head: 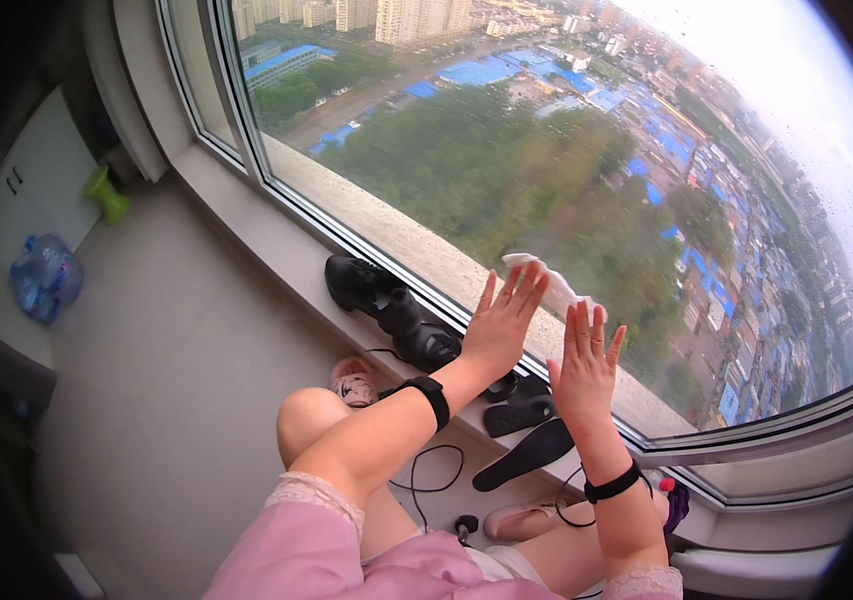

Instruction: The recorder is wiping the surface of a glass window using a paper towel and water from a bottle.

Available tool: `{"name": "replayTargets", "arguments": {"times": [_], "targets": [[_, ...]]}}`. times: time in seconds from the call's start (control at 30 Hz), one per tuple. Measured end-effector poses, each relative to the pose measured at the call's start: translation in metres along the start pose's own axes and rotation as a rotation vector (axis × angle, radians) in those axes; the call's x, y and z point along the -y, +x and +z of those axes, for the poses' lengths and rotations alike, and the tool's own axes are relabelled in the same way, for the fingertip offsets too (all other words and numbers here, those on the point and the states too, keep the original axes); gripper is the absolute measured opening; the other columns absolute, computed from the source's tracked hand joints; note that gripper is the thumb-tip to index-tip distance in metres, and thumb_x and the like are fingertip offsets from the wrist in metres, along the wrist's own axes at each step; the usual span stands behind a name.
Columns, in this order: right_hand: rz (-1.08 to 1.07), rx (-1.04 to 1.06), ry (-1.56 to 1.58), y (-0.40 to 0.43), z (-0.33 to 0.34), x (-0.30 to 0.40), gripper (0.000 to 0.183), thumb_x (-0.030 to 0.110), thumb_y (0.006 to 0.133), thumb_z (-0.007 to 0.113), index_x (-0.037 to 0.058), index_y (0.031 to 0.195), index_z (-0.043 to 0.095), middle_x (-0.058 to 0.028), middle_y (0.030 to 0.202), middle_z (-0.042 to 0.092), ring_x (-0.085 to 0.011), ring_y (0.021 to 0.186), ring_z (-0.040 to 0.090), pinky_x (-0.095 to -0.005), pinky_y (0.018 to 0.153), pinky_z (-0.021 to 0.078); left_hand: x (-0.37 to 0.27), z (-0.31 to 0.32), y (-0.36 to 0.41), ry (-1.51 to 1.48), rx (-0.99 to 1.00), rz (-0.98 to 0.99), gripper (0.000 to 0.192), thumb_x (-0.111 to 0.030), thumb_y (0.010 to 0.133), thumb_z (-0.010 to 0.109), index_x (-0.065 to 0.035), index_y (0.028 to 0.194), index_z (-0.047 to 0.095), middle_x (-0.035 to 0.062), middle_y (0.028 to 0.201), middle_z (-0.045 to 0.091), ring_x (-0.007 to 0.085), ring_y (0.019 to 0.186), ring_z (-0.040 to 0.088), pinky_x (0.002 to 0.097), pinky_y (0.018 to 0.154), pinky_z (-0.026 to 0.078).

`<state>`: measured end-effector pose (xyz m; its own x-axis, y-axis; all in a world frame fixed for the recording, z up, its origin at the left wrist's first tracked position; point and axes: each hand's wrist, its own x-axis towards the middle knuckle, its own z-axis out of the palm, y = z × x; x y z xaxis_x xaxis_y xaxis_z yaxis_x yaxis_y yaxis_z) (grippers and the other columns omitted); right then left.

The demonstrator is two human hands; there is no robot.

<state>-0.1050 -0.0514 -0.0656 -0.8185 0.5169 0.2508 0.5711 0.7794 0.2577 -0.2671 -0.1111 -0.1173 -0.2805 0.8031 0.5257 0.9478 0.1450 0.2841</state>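
Observation:
A white cloth or tissue [557, 286] lies flat against the large window pane [464, 172]. My left hand [503, 322] reaches up to its left part, fingers spread and fingertips over its lower edge. Beside it, my right hand [587, 360] has its fingertips on the right end of the cloth, palm towards the glass. Both hands look flat, with no fingers curled around the cloth. Each wrist wears a black strap. Water drops dot the glass, and a hazy patch shows around the cloth.
Black shoes [396, 307] stand on the window ledge, with black insoles [524, 454] to their right. A black cable [415, 487] loops over the floor near my pink shoes [520, 521]. At far left are a bag of plastic bottles [47, 277] and a green stool-shaped object [105, 196].

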Motion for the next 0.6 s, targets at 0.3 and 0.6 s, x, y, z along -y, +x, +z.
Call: {"name": "replayTargets", "arguments": {"times": [0.3,0.6], "targets": [[0.144,-0.338,0.038,0.006,-0.074,-0.055,0.093,0.028,0.084,0.073,0.0024,0.157,0.022,-0.0155,0.166,0.014,-0.0344,0.154,0.010,-0.0584,0.122,0.0046,-0.077,-0.065,0.068,-0.169,-0.258,0.214,0.078,0.002,0.086,0.051,-0.0188,0.158,0.030,0.0016,0.165,0.025,0.0224,0.152,0.021,0.0544,0.124,0.006],[0.169,-0.342,0.025,-0.001,-0.061,-0.049,0.092,0.024,0.083,0.075,0.0002,0.156,0.024,-0.0161,0.165,0.018,-0.0346,0.153,0.015,-0.0572,0.123,0.0090,-0.059,-0.052,0.063,-0.054,-0.245,0.255,0.077,-0.001,0.087,0.054,-0.0208,0.157,0.032,-0.0006,0.164,0.027,0.0214,0.152,0.024,0.0539,0.124,0.009]]}}
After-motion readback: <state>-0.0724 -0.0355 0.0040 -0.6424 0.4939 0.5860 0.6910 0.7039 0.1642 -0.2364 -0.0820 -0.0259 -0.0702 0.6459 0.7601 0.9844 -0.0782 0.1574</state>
